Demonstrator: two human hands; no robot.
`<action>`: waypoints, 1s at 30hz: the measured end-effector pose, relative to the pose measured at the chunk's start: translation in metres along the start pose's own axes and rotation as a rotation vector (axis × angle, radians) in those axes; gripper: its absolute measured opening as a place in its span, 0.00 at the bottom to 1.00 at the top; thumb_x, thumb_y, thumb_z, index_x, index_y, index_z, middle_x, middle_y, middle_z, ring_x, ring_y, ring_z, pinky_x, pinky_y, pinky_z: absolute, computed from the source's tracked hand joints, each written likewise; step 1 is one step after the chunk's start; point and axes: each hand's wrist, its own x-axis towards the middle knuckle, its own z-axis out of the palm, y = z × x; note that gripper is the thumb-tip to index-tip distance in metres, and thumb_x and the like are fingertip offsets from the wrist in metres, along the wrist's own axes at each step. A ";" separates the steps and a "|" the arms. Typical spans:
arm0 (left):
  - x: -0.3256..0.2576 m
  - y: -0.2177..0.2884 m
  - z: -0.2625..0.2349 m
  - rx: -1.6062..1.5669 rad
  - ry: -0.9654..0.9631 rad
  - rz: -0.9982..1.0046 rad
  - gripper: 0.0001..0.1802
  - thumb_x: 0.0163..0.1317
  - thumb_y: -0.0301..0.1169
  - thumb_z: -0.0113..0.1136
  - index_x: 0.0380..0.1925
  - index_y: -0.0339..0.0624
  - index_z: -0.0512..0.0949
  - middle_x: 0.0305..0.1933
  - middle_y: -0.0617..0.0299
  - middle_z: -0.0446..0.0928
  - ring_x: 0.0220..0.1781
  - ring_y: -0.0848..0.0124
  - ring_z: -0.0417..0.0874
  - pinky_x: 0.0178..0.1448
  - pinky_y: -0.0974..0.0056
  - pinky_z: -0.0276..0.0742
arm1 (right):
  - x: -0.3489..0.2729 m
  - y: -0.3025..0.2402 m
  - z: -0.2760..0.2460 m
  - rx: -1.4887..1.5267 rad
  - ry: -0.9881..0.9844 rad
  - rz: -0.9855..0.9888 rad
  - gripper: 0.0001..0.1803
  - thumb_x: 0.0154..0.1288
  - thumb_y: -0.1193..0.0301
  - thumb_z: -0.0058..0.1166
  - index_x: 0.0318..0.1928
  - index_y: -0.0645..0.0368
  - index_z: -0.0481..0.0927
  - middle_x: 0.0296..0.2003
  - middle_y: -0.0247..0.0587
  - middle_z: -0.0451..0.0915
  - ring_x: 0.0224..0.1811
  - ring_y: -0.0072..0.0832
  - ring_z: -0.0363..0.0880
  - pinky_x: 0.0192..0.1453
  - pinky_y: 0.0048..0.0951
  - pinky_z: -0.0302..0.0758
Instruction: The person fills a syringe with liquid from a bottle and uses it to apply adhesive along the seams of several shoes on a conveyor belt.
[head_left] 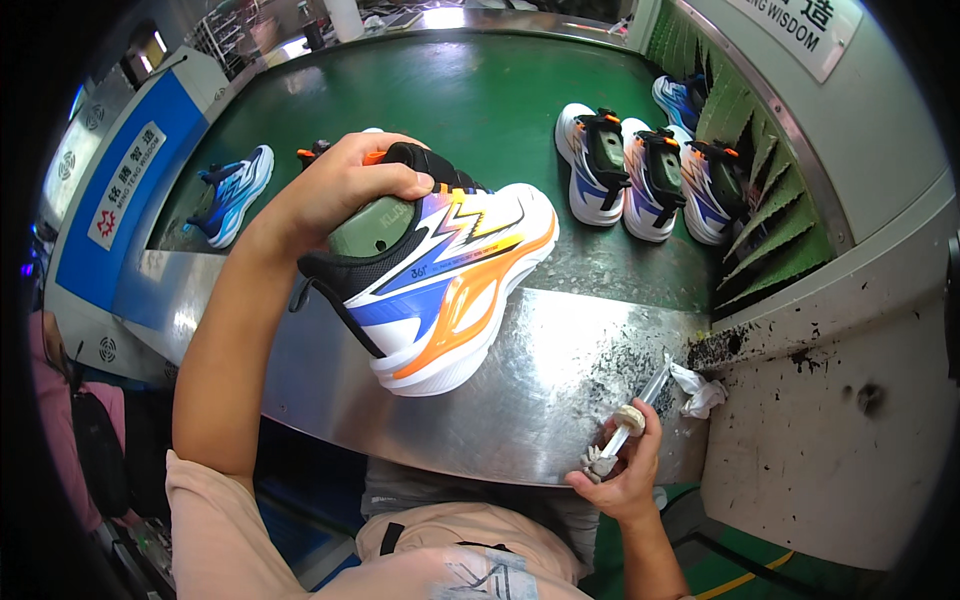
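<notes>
My left hand (365, 180) grips a sneaker (450, 290) by its black tongue, with the thumb over the collar. The shoe is white, blue, purple and orange, with a thick white and orange sole and a green last inside. It is tilted, its toe up to the right, over the steel table edge. Low on the right, my right hand (630, 470) closes around a slim, pale, stick-like tool (625, 430) with a beige disc on its shaft and a grey lump at the near end. Its exact kind cannot be made out. Its far tip points at a crumpled white tissue (703, 392).
Several similar sneakers (655, 180) stand at the right of the green conveyor belt (450, 90), beside green curtain flaps (770, 190). A blue sneaker (232, 195) lies at the left. The steel ledge (540, 400) has black smears near the machine wall (830, 420). Another person (90, 440) shows at far left.
</notes>
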 end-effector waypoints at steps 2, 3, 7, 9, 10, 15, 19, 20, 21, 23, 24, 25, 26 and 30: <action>-0.004 -0.005 -0.005 -0.003 -0.023 0.033 0.11 0.55 0.31 0.61 0.33 0.33 0.79 0.31 0.66 0.79 0.32 0.79 0.77 0.40 0.73 0.73 | 0.001 0.001 0.004 0.036 0.010 -0.051 0.61 0.39 0.62 0.80 0.69 0.60 0.50 0.47 0.37 0.68 0.44 0.23 0.70 0.48 0.24 0.71; -0.007 -0.004 -0.004 0.002 -0.028 0.031 0.10 0.55 0.30 0.61 0.33 0.34 0.79 0.31 0.66 0.79 0.33 0.80 0.77 0.41 0.75 0.72 | 0.003 0.001 0.006 0.055 0.019 -0.075 0.61 0.40 0.62 0.80 0.69 0.60 0.50 0.47 0.37 0.68 0.43 0.23 0.69 0.48 0.24 0.71; -0.014 -0.003 -0.005 0.007 -0.008 0.010 0.11 0.54 0.29 0.61 0.34 0.33 0.79 0.31 0.66 0.79 0.33 0.79 0.77 0.41 0.74 0.73 | 0.002 -0.003 0.010 0.106 0.025 -0.071 0.61 0.39 0.64 0.80 0.69 0.59 0.50 0.48 0.39 0.68 0.46 0.24 0.69 0.50 0.25 0.70; -0.024 0.002 -0.004 0.035 0.080 -0.017 0.12 0.54 0.29 0.61 0.37 0.33 0.79 0.33 0.65 0.79 0.34 0.79 0.77 0.42 0.73 0.74 | 0.001 -0.001 0.008 0.123 0.010 -0.094 0.60 0.37 0.69 0.80 0.68 0.60 0.51 0.52 0.42 0.68 0.50 0.26 0.70 0.54 0.26 0.71; -0.024 0.000 0.002 0.045 0.098 -0.036 0.13 0.54 0.29 0.61 0.38 0.33 0.79 0.34 0.64 0.79 0.34 0.79 0.77 0.42 0.73 0.74 | -0.001 -0.002 0.008 0.182 0.001 -0.048 0.60 0.38 0.69 0.80 0.68 0.60 0.51 0.53 0.41 0.67 0.52 0.26 0.69 0.56 0.27 0.69; -0.082 -0.053 0.060 -0.150 0.530 -0.002 0.24 0.54 0.32 0.67 0.49 0.37 0.70 0.35 0.68 0.73 0.36 0.81 0.73 0.43 0.75 0.70 | -0.001 -0.013 -0.007 0.328 -0.097 0.073 0.61 0.36 0.64 0.81 0.67 0.58 0.51 0.51 0.36 0.66 0.51 0.22 0.68 0.56 0.24 0.68; -0.120 -0.078 0.108 -0.034 0.679 -0.011 0.21 0.58 0.26 0.66 0.47 0.37 0.66 0.42 0.63 0.68 0.41 0.79 0.71 0.45 0.74 0.70 | -0.010 -0.024 -0.011 0.234 -0.167 0.195 0.61 0.35 0.58 0.81 0.67 0.57 0.54 0.44 0.33 0.72 0.39 0.18 0.69 0.42 0.19 0.70; -0.126 -0.072 0.114 -0.134 0.705 -0.038 0.22 0.59 0.27 0.66 0.48 0.37 0.66 0.42 0.63 0.68 0.41 0.79 0.70 0.46 0.74 0.69 | -0.012 -0.024 -0.013 0.157 -0.204 0.156 0.60 0.36 0.56 0.80 0.67 0.56 0.54 0.43 0.33 0.72 0.37 0.17 0.69 0.40 0.18 0.70; -0.129 -0.074 0.118 -0.110 0.706 -0.014 0.22 0.60 0.29 0.64 0.50 0.38 0.65 0.41 0.65 0.69 0.39 0.80 0.70 0.43 0.76 0.68 | -0.014 -0.025 -0.014 0.157 -0.169 0.131 0.60 0.36 0.55 0.79 0.67 0.56 0.55 0.43 0.34 0.73 0.36 0.17 0.69 0.39 0.18 0.70; -0.133 -0.082 0.124 -0.067 0.710 0.035 0.22 0.64 0.32 0.62 0.53 0.39 0.64 0.39 0.68 0.70 0.35 0.83 0.70 0.37 0.79 0.65 | -0.018 -0.027 -0.015 0.152 -0.104 0.080 0.59 0.36 0.53 0.78 0.67 0.56 0.55 0.42 0.34 0.73 0.34 0.16 0.69 0.38 0.18 0.69; -0.132 -0.084 0.125 -0.057 0.703 0.036 0.22 0.64 0.32 0.61 0.53 0.39 0.64 0.39 0.67 0.70 0.35 0.82 0.70 0.38 0.79 0.65 | -0.019 -0.026 -0.016 0.135 -0.111 0.089 0.59 0.37 0.52 0.78 0.67 0.56 0.55 0.42 0.34 0.74 0.34 0.16 0.69 0.37 0.18 0.69; -0.131 -0.085 0.126 -0.047 0.697 0.036 0.22 0.65 0.33 0.61 0.53 0.39 0.64 0.39 0.67 0.70 0.36 0.82 0.70 0.38 0.78 0.65 | -0.020 -0.025 -0.017 0.117 -0.121 0.097 0.59 0.37 0.51 0.77 0.67 0.56 0.55 0.42 0.34 0.74 0.33 0.16 0.69 0.37 0.18 0.69; -0.131 -0.086 0.126 -0.038 0.692 0.037 0.23 0.65 0.34 0.61 0.53 0.39 0.63 0.39 0.67 0.70 0.36 0.82 0.70 0.38 0.78 0.66 | -0.022 -0.025 -0.017 0.098 -0.131 0.105 0.59 0.37 0.50 0.77 0.67 0.56 0.56 0.42 0.34 0.74 0.33 0.16 0.69 0.36 0.17 0.68; -0.134 -0.085 0.126 -0.035 0.700 0.037 0.23 0.65 0.34 0.61 0.54 0.38 0.63 0.40 0.66 0.70 0.37 0.81 0.70 0.40 0.77 0.66 | -0.029 -0.062 -0.017 0.944 -0.043 0.336 0.66 0.36 0.36 0.72 0.68 0.59 0.53 0.41 0.43 0.73 0.29 0.17 0.66 0.35 0.17 0.68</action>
